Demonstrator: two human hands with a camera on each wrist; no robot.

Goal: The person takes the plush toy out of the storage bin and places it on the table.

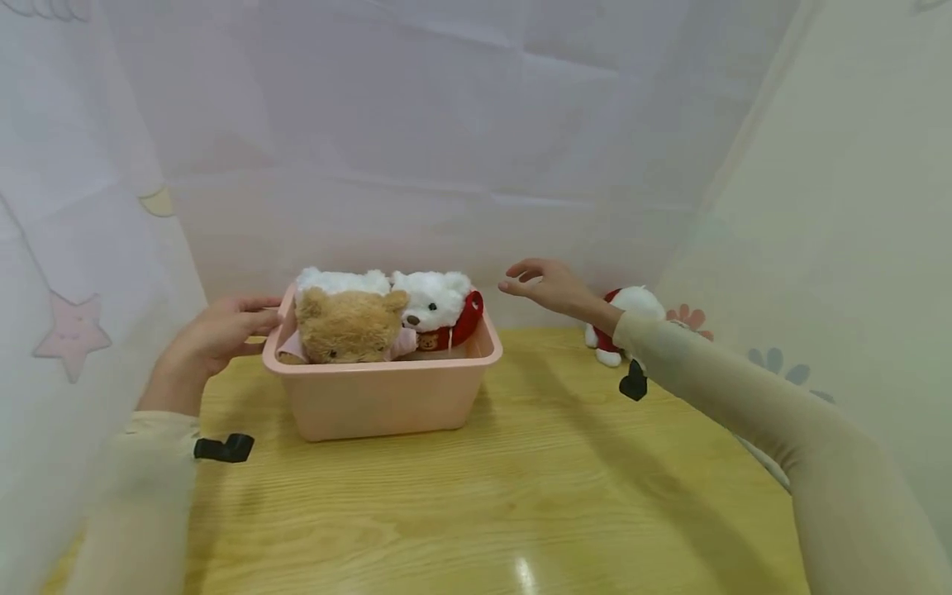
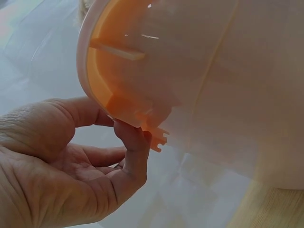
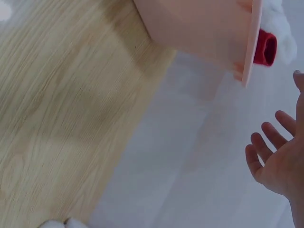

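Touching bin rim — left hand; right hand apart.

Pink plastic bin upright on table (holding plush bears).

wooden table, white-and-red plush toy (far right), white netting

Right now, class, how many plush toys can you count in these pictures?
3, possibly more hidden: a brown bear and a white bear sit in the pink bin; a white-and-red toy lies on the table behind the right hand.
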